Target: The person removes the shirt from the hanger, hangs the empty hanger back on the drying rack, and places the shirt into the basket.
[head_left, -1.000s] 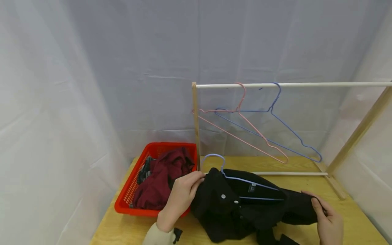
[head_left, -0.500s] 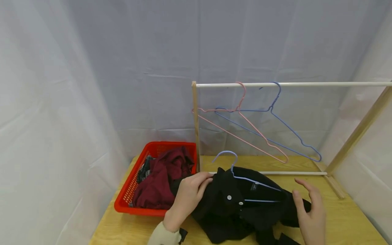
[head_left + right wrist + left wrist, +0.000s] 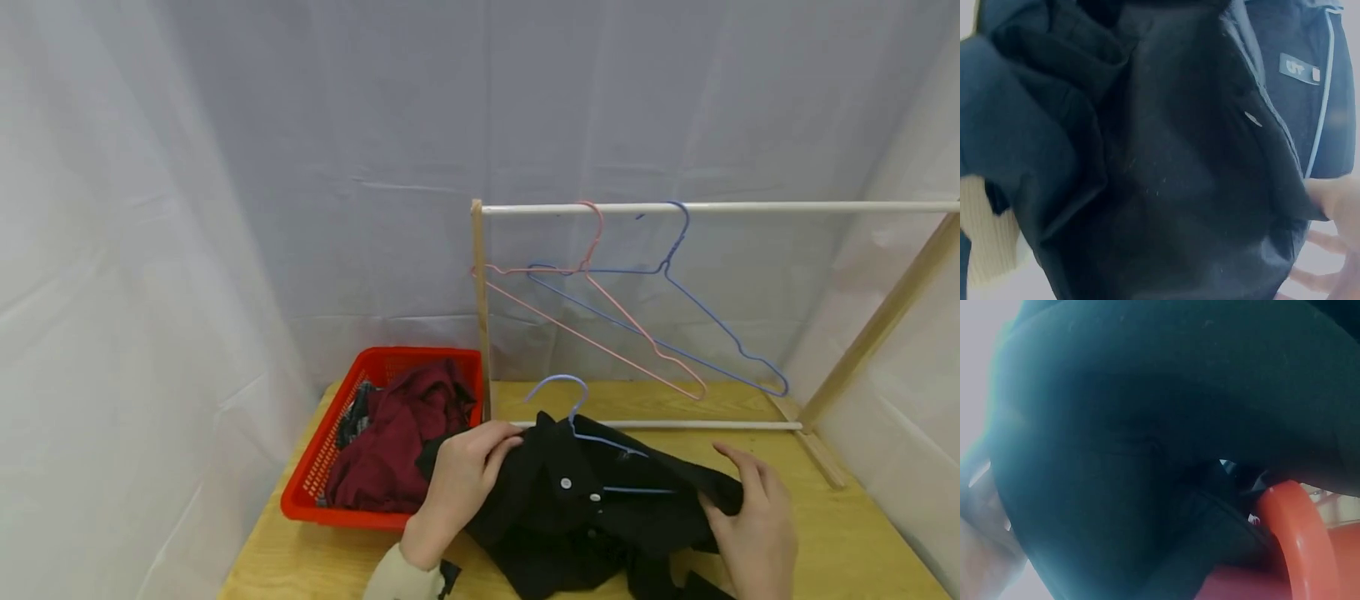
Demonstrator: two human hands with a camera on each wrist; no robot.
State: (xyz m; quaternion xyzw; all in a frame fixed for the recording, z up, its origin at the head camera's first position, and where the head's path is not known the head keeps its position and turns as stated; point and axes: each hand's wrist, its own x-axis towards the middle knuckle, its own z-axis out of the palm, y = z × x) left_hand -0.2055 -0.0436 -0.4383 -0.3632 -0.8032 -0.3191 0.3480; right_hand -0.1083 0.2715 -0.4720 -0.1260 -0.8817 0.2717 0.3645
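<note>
A black shirt [image 3: 547,542] with white buttons lies over a lavender wire hanger [image 3: 559,378]. The hanger's hook sticks up from the collar, and part of its lower bar shows inside the neck opening. At the left shoulder my left hand [image 3: 465,475] grips the cloth. My right hand [image 3: 753,521] pinches the front edge near the other shoulder, thumb over the edge and fingers behind the cloth. The right wrist view shows that thumb [image 3: 1322,197] on the edge, beside the collar label [image 3: 1299,69]. Black cloth [image 3: 1116,456] fills most of the left wrist view.
A red basket [image 3: 352,521] with maroon cloth [image 3: 397,450] stands at left, against the rack's wooden post [image 3: 482,317]. A pink hanger [image 3: 596,229] and a blue hanger [image 3: 677,242] hang from the white rail [image 3: 795,207] behind. All stands on a wooden table [image 3: 832,550].
My right hand has let go of the far right end of the shirt, moved left and taken the front edge. The shirt and hanger have shifted slightly right; my left hand keeps its grip.
</note>
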